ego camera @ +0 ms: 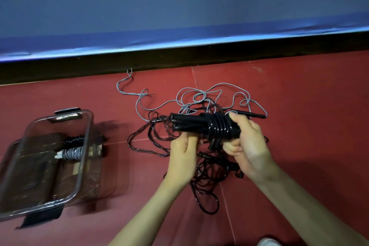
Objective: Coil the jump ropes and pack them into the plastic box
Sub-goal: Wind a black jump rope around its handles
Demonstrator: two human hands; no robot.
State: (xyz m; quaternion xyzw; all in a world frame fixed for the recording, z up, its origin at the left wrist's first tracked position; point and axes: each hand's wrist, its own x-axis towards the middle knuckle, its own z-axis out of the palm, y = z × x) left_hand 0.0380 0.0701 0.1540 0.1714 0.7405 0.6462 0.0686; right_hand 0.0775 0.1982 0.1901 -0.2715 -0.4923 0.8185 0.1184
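A black jump rope bundle [207,127], its cord wound in tight turns around its black handles, is held over the red floor. My right hand [249,142] grips the wound end. My left hand [182,152] holds it from below at the handle side. Under my hands lies a loose tangle of black rope [205,181]. A grey rope [151,106] sprawls uncoiled behind it. At the left stands the clear plastic box [83,166], open, holding one coiled black rope [74,140] and one coiled grey rope [69,153].
A dark baseboard [179,58] and a blue padded wall run along the back. Black latches [42,218] sit on the box's ends. A white shoe tip [267,242] shows at the bottom edge.
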